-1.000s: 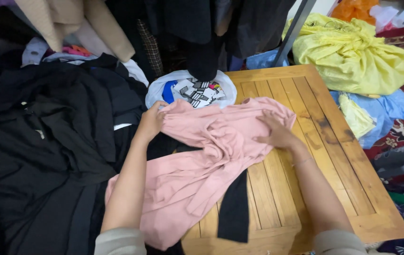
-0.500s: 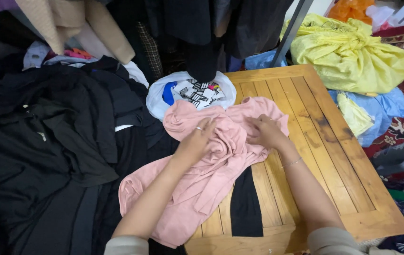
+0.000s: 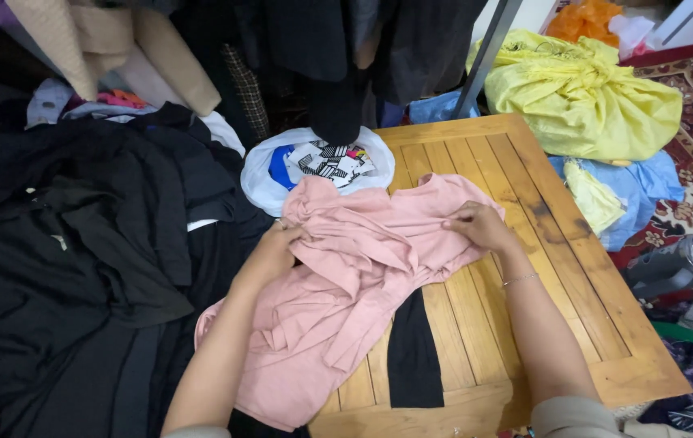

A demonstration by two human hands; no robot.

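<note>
Mid-fold, by the look of it, a person's left hand (image 3: 269, 253) and right hand (image 3: 480, 225) each close a grip on the rumpled pink garment (image 3: 346, 284) lying across the slatted wooden worktop (image 3: 557, 276), beside a heap of black clothes (image 3: 79, 243); smoothing the bunched cloth flat seems due next.

The pink garment (image 3: 346, 276) is soft, matt cloth, heavily creased. The worktop (image 3: 525, 268) is slatted wood with a light sheen. The black clothes (image 3: 62, 268) look matt; the yellow bundle (image 3: 581, 89) faintly glossy.
</note>
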